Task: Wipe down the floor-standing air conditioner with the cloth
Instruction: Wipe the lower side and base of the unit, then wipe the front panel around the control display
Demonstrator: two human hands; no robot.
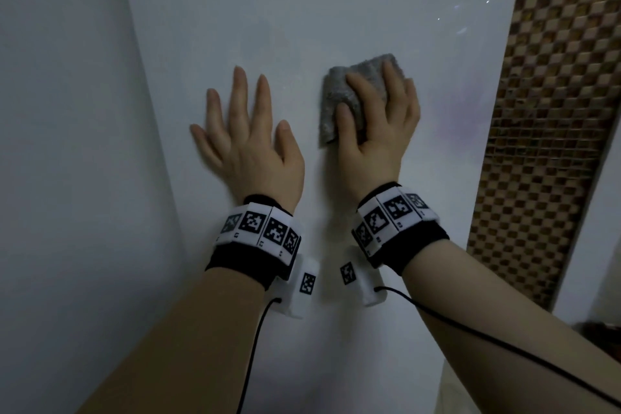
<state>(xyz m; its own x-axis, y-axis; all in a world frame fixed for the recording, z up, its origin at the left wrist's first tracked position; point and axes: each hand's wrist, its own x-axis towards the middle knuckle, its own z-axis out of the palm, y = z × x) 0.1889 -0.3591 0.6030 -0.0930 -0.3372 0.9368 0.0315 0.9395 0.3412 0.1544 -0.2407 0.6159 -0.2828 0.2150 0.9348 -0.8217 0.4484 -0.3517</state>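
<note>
My right hand (376, 131) presses the folded grey cloth (336, 104) flat against the air conditioner (302, 27), centre-right of frame. My left hand (245, 144) lies spread beside it. Merely pressed, the cloth could slip loose, and my bare palm may smudge the panel.

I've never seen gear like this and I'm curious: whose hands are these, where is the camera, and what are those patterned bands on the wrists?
There is no machine here. These are a person's two bare hands, filmed by one wide camera worn on the head, looking forward and down. The white surface is the front of a floor-standing air conditioner. The left hand lies flat on it with fingers spread, holding nothing. The right hand presses a folded grey cloth against it to wipe. Each wrist wears a band of black-and-white square patterns with a thin black cable; these probably help track the hands. On the right is a strip of small brown tiles.
</note>
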